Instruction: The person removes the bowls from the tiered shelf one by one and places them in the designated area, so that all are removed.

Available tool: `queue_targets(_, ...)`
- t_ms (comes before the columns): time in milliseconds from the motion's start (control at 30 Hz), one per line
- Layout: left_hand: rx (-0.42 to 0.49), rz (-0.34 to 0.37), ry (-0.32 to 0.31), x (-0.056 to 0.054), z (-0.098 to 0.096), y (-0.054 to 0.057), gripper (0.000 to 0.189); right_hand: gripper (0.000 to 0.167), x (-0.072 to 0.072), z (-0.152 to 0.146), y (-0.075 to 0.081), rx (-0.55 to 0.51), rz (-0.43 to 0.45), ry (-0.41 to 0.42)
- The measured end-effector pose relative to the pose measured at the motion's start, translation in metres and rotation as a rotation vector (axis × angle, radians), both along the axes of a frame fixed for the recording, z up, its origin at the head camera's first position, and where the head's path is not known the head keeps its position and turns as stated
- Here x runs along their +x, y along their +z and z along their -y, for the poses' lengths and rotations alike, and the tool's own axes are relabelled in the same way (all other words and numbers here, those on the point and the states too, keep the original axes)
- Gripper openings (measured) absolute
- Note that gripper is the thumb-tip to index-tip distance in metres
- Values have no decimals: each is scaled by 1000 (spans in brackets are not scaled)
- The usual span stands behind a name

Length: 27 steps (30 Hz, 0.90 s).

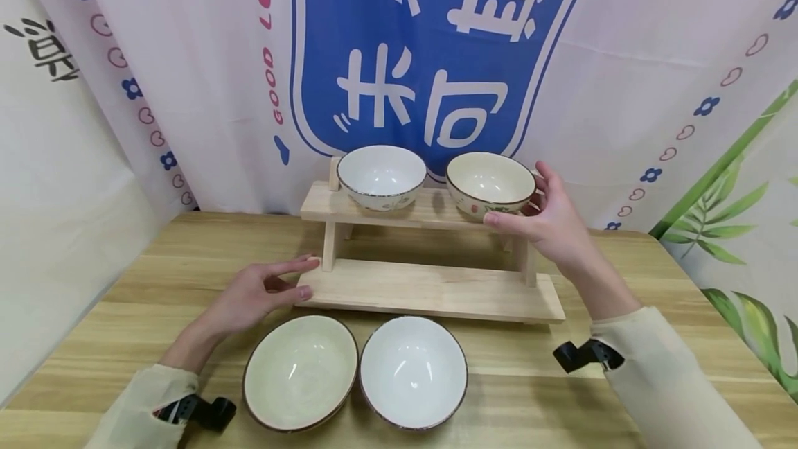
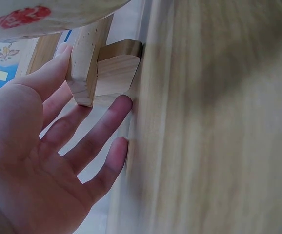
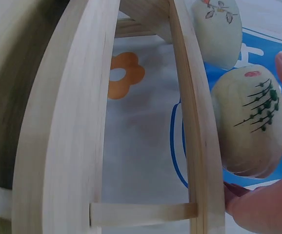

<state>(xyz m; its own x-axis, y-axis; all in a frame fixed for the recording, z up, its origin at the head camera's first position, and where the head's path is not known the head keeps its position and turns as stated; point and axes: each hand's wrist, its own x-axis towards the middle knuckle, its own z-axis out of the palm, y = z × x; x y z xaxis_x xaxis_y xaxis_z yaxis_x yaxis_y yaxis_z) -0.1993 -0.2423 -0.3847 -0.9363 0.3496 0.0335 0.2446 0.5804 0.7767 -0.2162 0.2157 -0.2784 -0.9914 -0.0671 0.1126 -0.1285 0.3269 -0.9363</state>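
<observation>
My right hand grips the right side of a cream bowl with a brown rim, at the right end of the upper board of a two-tier wooden stand. In the right wrist view, a green plant pattern marks this bowl's outside. A white bowl stands to its left on the same board. My left hand holds the left end of the lower board between thumb and fingers. The left wrist view shows the fingers spread around the board's end, near the stand's foot.
On the table in front of the stand sit a cream bowl and a white bowl, side by side. A printed curtain hangs behind the stand. Dark wrist cameras are strapped at both sleeves.
</observation>
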Motion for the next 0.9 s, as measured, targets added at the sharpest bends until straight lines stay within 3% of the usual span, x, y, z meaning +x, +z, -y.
queue_targets(333,-7,11,-3,0,-1,1,53,136,-9,7,-1,-56,11,17)
queue_targets(533,5,8,-5,0,0,1,53,138,-12,12,-1,10,-21,-17)
queue_targets(900,-4,12,-8,-1,0,0,54,139,-12,19,-3,33,-29,-94)
